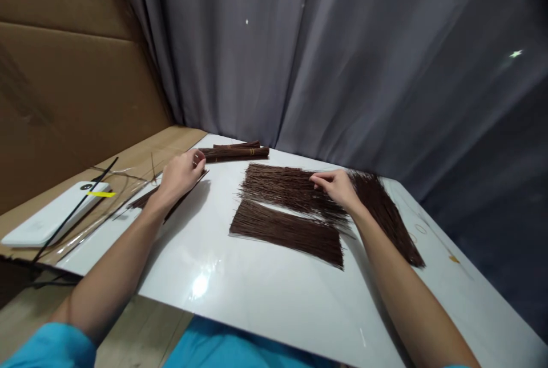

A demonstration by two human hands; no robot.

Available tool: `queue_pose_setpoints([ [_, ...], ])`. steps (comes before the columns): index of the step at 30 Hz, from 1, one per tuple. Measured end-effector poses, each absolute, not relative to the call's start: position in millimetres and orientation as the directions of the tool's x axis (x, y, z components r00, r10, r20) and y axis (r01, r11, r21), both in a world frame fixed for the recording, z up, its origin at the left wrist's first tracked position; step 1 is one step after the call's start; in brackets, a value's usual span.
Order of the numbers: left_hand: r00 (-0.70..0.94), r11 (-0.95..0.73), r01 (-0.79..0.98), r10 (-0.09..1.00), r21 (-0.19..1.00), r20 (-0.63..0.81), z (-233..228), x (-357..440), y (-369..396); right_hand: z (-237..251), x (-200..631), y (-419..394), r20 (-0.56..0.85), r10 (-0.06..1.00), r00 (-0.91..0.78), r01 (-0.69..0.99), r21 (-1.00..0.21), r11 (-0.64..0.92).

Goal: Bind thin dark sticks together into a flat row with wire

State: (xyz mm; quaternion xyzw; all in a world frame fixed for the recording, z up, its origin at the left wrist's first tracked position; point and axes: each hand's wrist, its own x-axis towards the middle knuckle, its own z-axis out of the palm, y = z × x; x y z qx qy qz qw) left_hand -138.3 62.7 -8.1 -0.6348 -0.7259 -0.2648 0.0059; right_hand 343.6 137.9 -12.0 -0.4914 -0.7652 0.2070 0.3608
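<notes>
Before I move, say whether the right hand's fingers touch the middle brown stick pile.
Cannot tell: in the head view, the right hand overlaps the middle pile with its fingers; neither contact nor gap shows plainly.

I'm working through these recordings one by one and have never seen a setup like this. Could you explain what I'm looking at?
There is no machine here: a person works with two bare hands. The single picture comes from a camera worn on the head, looking forward and down.

On the white table lie thin brown strands: an upper middle pile, a lower middle pile and a right-hand pile. Banded bundles lie at the back. To the left, a white object rests on cardboard.

The right hand is over the upper middle pile, thumb and fingers drawn close. The left hand is near the banded bundles. Whether either holds a strand is too small to tell.
</notes>
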Motion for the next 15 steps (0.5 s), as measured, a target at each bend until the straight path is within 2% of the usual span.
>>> queue_pose_setpoints([
  [4, -0.205, 0.125, 0.933, 0.956, 0.339, 0.21, -23, -167, 68, -26, 336, 147, 0.324, 0.911, -0.256, 0.73, -0.554, 0.402],
  [8, -0.2, 0.173, 0.943, 0.977, 0.283, 0.07, -36, -182, 74, -38, 336, 146, 0.337, 0.906, -0.256, 0.786, -0.474, 0.398],
  [12, -0.184, 0.17, 0.947, 0.982, 0.272, 0.027, -47, -186, 76, -40, 345, 139, 0.327, 0.9, -0.289, 0.811, -0.416, 0.411],
  [15, -0.197, 0.181, 0.942, 0.98, 0.283, 0.027, -51, -186, 74, -35, 346, 126, 0.321, 0.885, -0.337, 0.863, -0.272, 0.427],
])
